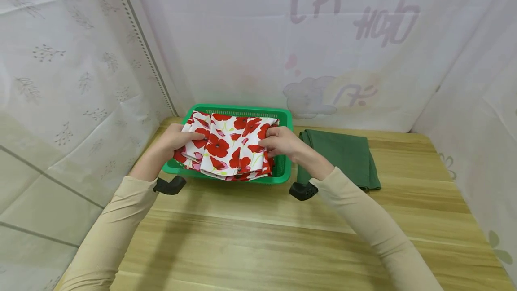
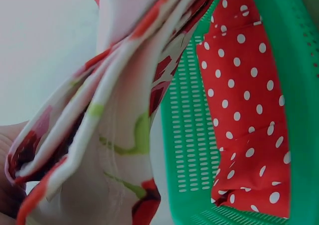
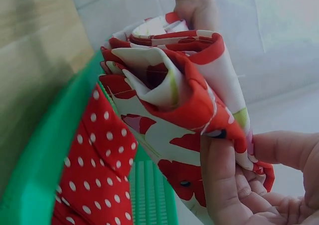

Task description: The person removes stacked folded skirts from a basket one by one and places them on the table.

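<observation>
A folded white cloth with red poppies is held between both hands over a green basket. At its left end the left hand grips it, thumb on top. Pinching the right end is the right hand, its thumb and fingers round the folded layers in the right wrist view. Beneath the cloth, a red cloth with white dots lies in the basket, seen in the left wrist view. Only part of the left hand shows there.
A folded dark green cloth lies on the wooden table just right of the basket. Patterned white curtains hang behind and at both sides. A black device is at the left wrist and another at the right.
</observation>
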{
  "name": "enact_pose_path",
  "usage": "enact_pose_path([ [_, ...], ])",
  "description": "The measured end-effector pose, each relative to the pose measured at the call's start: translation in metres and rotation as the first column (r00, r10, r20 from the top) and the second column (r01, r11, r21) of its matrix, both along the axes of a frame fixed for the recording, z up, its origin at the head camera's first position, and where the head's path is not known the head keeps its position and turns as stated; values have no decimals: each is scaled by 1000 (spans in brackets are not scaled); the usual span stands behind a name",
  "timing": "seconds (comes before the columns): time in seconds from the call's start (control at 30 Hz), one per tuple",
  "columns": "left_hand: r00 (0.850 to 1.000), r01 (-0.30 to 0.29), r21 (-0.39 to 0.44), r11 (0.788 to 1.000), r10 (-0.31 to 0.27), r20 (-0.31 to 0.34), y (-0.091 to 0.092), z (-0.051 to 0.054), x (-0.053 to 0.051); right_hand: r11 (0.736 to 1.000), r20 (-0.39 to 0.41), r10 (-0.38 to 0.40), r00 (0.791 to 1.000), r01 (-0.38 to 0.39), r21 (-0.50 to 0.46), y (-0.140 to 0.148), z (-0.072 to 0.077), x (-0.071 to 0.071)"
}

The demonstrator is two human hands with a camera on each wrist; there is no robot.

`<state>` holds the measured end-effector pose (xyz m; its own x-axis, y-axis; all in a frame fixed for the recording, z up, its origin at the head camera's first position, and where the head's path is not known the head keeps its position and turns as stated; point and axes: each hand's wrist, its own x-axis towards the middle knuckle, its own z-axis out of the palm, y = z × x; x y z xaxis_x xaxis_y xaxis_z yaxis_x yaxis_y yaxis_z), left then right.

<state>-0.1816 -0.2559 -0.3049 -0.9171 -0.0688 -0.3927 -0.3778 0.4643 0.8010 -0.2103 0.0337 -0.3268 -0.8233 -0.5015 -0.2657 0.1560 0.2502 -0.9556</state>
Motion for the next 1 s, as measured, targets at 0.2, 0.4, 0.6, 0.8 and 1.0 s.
enact_pose_path([
  [0.2,1000,19,35,999,-18,-21,-9,1,24,993,-9,72,997,-72,-91,1,-3,18],
  [0.4,999,22,71,997,-20,-28,-22,-6,56,976,37,149,988,-141,-163,-3,-10,38],
  [0.6,999,-10,85,996,13,-38,-31,-12,89,964,-3,206,979,-204,-170,-12,-19,63],
  [0.8,997,-64,108,992,70,-45,-37,-20,121,951,-64,238,969,-246,-187,-20,-23,88],
  [1.0,995,-84,200,976,92,-35,-45,-30,149,942,-68,272,960,-280,-187,-29,-34,116],
])
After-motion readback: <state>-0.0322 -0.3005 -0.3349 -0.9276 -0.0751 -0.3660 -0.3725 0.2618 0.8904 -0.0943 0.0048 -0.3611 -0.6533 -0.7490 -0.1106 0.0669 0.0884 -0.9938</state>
